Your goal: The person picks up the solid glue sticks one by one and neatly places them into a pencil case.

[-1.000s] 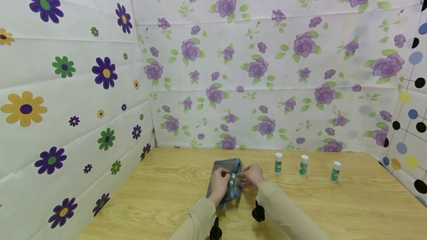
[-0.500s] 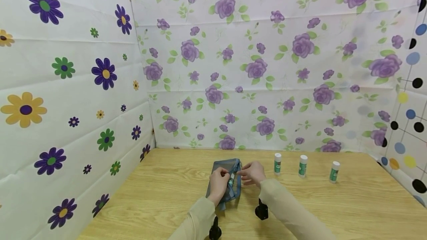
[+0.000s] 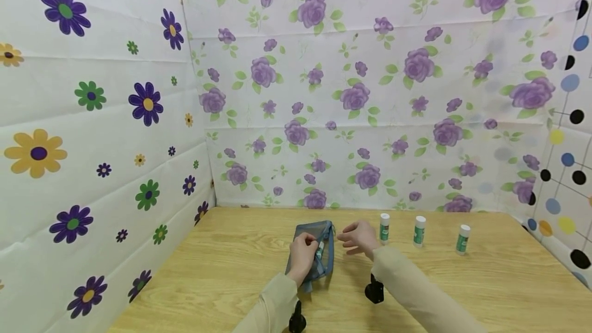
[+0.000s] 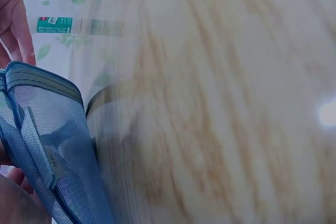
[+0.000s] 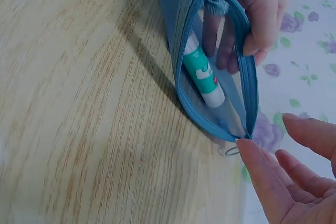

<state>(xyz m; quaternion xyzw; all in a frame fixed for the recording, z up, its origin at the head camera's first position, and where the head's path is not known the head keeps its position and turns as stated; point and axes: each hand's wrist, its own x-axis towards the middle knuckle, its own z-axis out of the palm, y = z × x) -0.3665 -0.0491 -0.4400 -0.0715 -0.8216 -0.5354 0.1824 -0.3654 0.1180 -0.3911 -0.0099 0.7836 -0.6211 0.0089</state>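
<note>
A blue mesh zip pouch (image 3: 310, 228) lies on the table with its mouth gaping to the right. My left hand (image 3: 301, 255) grips one side of the opening, thumb and fingers pinching the zipper edge (image 5: 251, 90). Inside the pouch rests a glue stick (image 5: 202, 74), white with a green label. My right hand (image 3: 361, 238) hovers just right of the mouth, fingers loosely spread and holding nothing. In the right wrist view a fingertip appears close to the zip's end; contact there is unclear. The left wrist view shows the pouch's mesh side (image 4: 68, 129).
Three more glue sticks stand upright in a row to the right: a near one (image 3: 385, 228), a middle one (image 3: 419, 231) and a far-right one (image 3: 463, 239). The wooden table (image 3: 222, 256) meets flower-patterned sheets (image 3: 287, 158) at its back and left.
My right hand has drawn away from the pouch mouth toward the right, near the standing glue sticks. The left hand keeps its grip and the pouch stays in place.
</note>
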